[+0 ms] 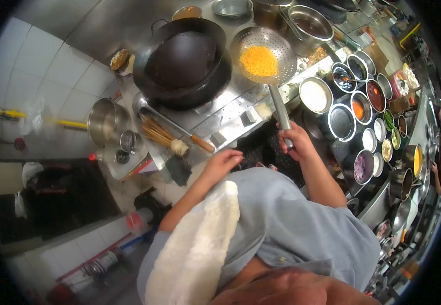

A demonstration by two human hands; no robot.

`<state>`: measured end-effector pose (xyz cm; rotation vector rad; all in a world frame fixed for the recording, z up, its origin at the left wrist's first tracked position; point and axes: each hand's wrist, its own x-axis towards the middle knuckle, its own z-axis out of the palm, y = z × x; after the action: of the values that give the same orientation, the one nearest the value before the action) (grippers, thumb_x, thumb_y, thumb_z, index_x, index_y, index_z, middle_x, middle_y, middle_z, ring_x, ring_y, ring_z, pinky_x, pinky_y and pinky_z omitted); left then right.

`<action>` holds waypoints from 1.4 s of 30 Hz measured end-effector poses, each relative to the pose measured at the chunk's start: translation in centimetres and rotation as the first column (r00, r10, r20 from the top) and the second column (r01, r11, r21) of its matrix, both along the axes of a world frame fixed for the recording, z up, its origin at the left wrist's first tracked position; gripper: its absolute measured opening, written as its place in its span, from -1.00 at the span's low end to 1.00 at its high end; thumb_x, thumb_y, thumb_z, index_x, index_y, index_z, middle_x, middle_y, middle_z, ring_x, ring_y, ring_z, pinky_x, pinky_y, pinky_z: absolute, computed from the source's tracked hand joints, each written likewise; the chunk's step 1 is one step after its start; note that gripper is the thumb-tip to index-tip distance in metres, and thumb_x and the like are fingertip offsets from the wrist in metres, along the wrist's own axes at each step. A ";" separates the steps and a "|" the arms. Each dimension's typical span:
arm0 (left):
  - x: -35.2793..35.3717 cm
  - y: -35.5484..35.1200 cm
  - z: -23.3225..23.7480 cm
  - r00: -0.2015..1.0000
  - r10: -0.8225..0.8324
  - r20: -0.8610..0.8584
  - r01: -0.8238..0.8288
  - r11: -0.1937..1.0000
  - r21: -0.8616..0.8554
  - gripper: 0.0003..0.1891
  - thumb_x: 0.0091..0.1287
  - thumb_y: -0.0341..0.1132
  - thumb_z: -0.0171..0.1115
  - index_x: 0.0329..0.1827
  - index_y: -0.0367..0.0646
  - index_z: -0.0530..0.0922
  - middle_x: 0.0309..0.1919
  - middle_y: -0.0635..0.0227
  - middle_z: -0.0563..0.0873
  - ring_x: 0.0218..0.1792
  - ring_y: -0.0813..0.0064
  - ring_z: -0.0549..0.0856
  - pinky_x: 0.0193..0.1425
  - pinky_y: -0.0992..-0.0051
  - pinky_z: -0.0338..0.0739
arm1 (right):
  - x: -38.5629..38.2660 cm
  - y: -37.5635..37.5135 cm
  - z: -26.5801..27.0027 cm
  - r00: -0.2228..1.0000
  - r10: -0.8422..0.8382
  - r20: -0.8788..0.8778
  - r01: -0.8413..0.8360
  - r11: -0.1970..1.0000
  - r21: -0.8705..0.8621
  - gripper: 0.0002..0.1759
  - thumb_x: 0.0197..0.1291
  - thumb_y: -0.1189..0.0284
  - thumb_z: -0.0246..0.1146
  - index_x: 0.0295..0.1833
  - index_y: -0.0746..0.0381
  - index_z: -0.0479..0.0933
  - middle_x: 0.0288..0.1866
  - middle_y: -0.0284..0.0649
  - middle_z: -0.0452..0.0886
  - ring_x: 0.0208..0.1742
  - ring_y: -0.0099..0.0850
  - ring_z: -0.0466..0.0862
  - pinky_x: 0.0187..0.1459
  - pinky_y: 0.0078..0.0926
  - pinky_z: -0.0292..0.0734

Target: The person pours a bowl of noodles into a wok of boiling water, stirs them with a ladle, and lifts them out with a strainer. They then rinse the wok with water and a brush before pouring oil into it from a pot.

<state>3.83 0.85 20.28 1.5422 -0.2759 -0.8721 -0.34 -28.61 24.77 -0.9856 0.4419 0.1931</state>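
My right hand is wrapped round the metal handle of a perforated strainer. Orange-yellow shreds lie in the strainer's bowl, to the right of a large dark wok. My left hand is near my body, below the wok, with its fingers curled together; whether anything is in them cannot be made out. Left of it, a ladle with a wooden handle and a bamboo brush rest on the metal counter.
Many metal containers of sauces and ingredients stand at the right, among them a white-filled pot and a bowl of purple pieces. An empty steel pot is at the left. Behind the strainer stands a pot of liquid.
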 end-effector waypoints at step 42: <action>-14.5 -24.0 10.8 0.452 -0.892 -0.023 0.866 0.433 0.250 -0.72 0.11 -0.45 0.29 -0.11 -0.26 0.48 -0.48 0.35 0.57 -0.60 0.53 0.57 -0.52 0.50 0.48 | -62.3 -6.6 -10.3 -0.385 -0.923 0.022 0.539 -0.244 -0.806 -0.64 0.20 0.29 0.21 -0.19 0.45 0.49 -0.32 0.01 0.62 -0.40 -0.24 0.65 -0.40 -0.23 0.62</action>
<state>-10.71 -23.17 31.05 1.6281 -1.2085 -1.6949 -62.65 -35.24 14.43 -0.6947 2.1145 -1.2595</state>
